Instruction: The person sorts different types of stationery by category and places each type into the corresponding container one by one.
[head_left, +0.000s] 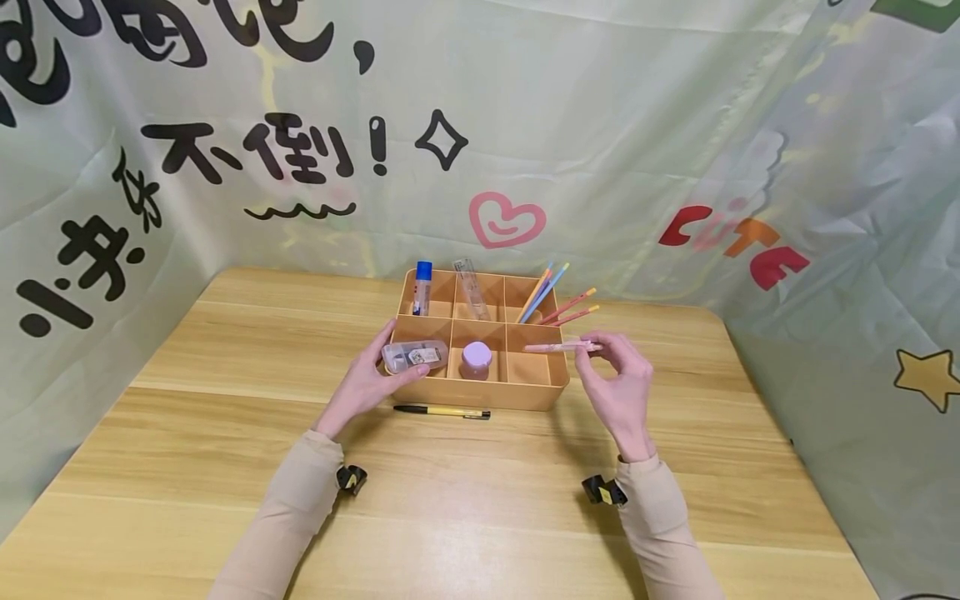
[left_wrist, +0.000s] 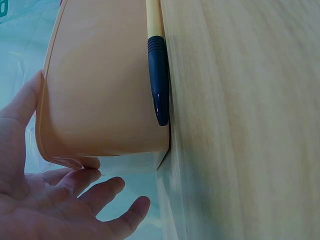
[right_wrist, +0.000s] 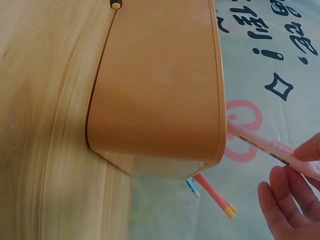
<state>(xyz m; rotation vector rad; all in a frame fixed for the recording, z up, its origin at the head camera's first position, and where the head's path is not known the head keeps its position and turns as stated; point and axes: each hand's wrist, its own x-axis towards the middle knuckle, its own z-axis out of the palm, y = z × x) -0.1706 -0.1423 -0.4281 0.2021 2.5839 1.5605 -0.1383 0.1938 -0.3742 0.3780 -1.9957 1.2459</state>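
A tan desk organizer (head_left: 480,394) with several compartments stands on the table. My left hand (head_left: 369,367) holds its front left corner, thumb along the front rim and fingers at the left side. Beside that thumb, a translucent grey oblong item with a white label (head_left: 415,356) lies at the front left compartment. My right hand (head_left: 621,385) pinches a pink pen (head_left: 558,347), held nearly level above the front right compartment. In the right wrist view, thumb and fingers clasp the pen's end, and the organizer wall hides its other end.
A lilac-capped jar (head_left: 476,358) sits in the front middle compartment. The back row holds a blue-capped glue stick (head_left: 422,287), a clear ruler-like strip (head_left: 471,287) and several coloured sticks (head_left: 543,293). A yellow-and-black pen (head_left: 442,412) lies before the organizer. Printed cloth (head_left: 600,125) hangs behind.
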